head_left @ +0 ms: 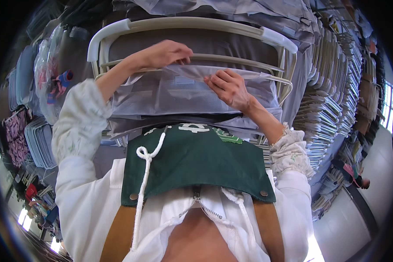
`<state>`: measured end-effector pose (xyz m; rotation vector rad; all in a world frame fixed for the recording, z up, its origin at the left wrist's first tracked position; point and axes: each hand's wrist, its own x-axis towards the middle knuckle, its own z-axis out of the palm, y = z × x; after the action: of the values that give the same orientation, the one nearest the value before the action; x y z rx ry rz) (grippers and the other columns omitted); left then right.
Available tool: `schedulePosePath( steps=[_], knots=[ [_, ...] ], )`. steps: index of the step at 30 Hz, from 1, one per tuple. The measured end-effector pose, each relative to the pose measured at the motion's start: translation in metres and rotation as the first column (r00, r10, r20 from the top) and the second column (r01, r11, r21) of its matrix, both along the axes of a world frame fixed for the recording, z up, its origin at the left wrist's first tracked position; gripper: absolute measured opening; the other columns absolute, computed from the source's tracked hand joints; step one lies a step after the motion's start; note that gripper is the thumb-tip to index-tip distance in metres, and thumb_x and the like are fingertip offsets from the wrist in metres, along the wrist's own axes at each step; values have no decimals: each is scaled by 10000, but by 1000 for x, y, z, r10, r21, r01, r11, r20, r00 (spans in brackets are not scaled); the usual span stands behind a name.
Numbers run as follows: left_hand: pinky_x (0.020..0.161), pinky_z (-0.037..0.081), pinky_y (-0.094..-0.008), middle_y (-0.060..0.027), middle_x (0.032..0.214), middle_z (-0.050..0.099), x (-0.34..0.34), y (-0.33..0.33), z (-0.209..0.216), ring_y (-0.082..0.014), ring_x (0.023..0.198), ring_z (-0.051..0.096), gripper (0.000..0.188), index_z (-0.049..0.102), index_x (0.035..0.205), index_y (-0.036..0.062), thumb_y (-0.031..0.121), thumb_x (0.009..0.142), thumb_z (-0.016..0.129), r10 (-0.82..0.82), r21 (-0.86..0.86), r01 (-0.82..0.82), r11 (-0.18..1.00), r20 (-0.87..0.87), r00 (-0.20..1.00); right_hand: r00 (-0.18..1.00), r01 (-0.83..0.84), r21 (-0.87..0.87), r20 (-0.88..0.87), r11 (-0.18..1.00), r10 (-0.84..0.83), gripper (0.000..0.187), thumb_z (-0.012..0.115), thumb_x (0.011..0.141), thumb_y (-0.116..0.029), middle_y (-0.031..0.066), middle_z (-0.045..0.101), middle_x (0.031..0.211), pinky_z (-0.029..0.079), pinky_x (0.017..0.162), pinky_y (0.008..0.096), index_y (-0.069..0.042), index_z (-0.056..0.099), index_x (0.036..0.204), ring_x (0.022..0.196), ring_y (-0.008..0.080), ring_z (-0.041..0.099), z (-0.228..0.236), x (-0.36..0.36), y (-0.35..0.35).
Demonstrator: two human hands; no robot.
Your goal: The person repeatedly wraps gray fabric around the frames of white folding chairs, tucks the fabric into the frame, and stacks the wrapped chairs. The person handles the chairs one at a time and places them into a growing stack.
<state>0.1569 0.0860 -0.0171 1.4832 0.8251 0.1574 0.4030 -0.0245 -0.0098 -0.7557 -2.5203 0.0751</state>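
Note:
In front of me is a folding metal frame (pixel 196 25) with cream tubes and white plastic corner sleeves. Light grey fabric (pixel 157 94) hangs from its lower bars, a mesh panel showing in it. My right hand (pixel 228 88) is closed, thumb and fingers pinching the fabric's upper edge right of the middle. Over the frame's inner bar (pixel 236 61) and left of the middle, my left hand (pixel 170 53) has loosely bent fingers, somewhat apart. Nothing shows in that hand; its fingertips hang close to the fabric edge.
Many folded metal frames (pixel 325 109) are stacked at the right. More grey fabric (pixel 266 17) lies beyond the frame. Clear plastic wrapping (pixel 43 78) and pale blue folded pieces (pixel 39 142) stand at the left. Another person (pixel 356 174) shows at the far right.

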Motion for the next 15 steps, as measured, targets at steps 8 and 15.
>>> schedulePosePath(
  steps=[8, 15],
  knots=[
    [612, 453, -333, -94, 674, 638, 15, -39, 0, -150, 646, 587, 169, 712, 880, 24, 113, 737, 716, -246, 107, 297, 949, -338, 908, 993, -36, 93, -113, 995, 46, 102, 724, 720, -25, 9, 573, 803, 476, 636, 278, 4, 691, 811, 752, 147, 574, -31, -1, -31],
    [654, 466, -295, -101, 705, 623, 9, -51, 2, -130, 680, 575, 164, 696, 922, -6, 120, 817, 714, -146, 107, 171, 979, -209, 967, 989, 139, -151, -20, 979, -143, 402, 821, 680, -220, 42, 621, 873, 492, 803, 350, -59, 696, 1026, 846, 202, 604, 11, 63, -15]
  ],
)
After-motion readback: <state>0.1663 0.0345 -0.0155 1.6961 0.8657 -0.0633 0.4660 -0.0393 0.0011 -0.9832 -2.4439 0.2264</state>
